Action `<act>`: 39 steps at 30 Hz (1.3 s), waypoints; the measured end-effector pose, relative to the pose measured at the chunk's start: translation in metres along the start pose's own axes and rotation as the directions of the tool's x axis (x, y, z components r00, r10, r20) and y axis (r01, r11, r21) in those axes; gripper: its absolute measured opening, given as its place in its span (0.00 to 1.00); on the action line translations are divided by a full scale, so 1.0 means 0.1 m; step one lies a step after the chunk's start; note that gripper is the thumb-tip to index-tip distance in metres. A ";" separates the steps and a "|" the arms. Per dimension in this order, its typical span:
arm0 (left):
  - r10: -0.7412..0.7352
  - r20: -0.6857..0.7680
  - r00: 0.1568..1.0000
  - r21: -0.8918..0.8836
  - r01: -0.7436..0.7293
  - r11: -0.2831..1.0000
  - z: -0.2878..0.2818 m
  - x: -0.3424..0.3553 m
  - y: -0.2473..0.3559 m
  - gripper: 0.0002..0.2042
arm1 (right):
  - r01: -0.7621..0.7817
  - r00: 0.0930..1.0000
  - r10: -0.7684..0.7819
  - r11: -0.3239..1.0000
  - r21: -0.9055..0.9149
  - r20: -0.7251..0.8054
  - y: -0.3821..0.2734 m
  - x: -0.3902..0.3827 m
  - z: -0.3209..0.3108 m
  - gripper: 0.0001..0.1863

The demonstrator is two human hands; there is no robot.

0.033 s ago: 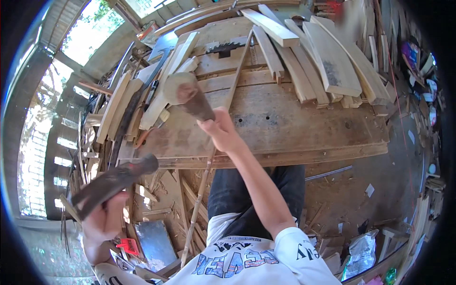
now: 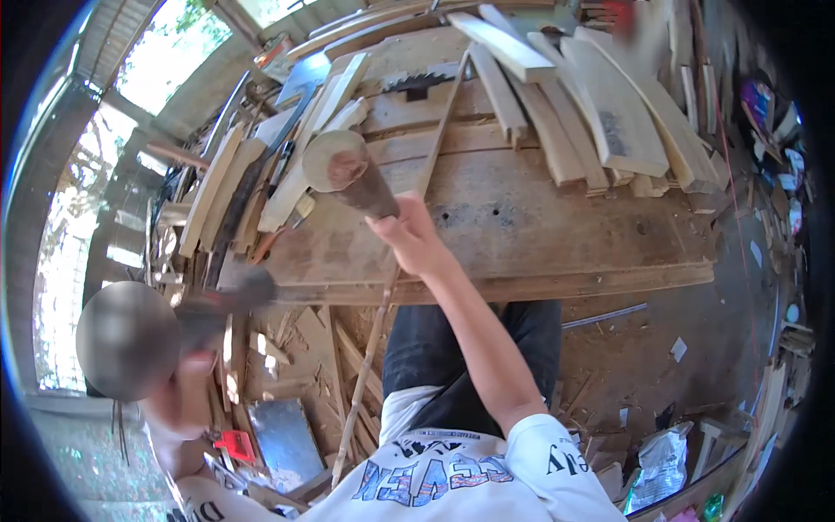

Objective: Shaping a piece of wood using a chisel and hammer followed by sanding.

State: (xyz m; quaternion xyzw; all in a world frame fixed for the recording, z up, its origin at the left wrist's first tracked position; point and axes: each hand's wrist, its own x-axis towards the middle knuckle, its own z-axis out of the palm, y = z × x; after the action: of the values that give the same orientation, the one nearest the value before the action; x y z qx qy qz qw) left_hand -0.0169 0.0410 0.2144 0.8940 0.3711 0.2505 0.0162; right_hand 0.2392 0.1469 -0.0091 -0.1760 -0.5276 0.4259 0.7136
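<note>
My right hand (image 2: pixel 409 230) is wrapped round the narrow end of a tapered wooden cylinder (image 2: pixel 365 187). Its wide, pale, partly stained round end tilts up to the left above the workbench (image 2: pixel 574 235). At the lower left, off the bench's front edge, my left hand (image 2: pixel 183 391) closes on a hammer. The dark hammer head (image 2: pixel 130 339) is blurred, with one large round face toward me. Its handle is mostly hidden. A thin stick (image 2: pixel 370 348) slopes from the bench to the floor, passing behind my right hand.
Several planks (image 2: pixel 622 122) are stacked at the bench's back right, with more wood strips (image 2: pixel 217 187) along the left. A toothed saw blade (image 2: pixel 426 81) stands up through the bench. Wood scraps, a grey-blue panel (image 2: pixel 283 444) and a silvery bag (image 2: pixel 659 465) lie below.
The hammer in my left hand has turned, bringing its round face into view and its far end slightly left. My right hand and the cylinder have barely moved.
</note>
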 end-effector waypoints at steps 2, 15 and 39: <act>-0.222 -0.232 0.947 -0.531 0.068 0.845 -0.13 0.04 0.08 0.19 | 0.003 0.998 -0.002 1.000 -0.017 0.055 0.01 0.01 -0.02 0.32; -0.451 -0.304 0.839 -0.686 0.135 0.715 0.10 0.39 0.07 0.21 | -0.038 0.983 0.035 0.999 0.012 0.180 0.08 0.13 -0.15 0.35; -0.002 -0.207 0.978 0.158 0.036 0.987 2.23 0.70 -0.65 0.07 | -0.315 0.947 0.311 0.850 0.423 0.082 -0.19 0.71 -0.90 0.37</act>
State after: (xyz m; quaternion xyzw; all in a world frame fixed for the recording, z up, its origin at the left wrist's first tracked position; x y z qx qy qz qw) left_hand 0.0847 0.1701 0.0364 0.8581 0.3983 0.3108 -0.0922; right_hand 0.3345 0.2098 0.0129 -0.0954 -0.3884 0.6430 0.6531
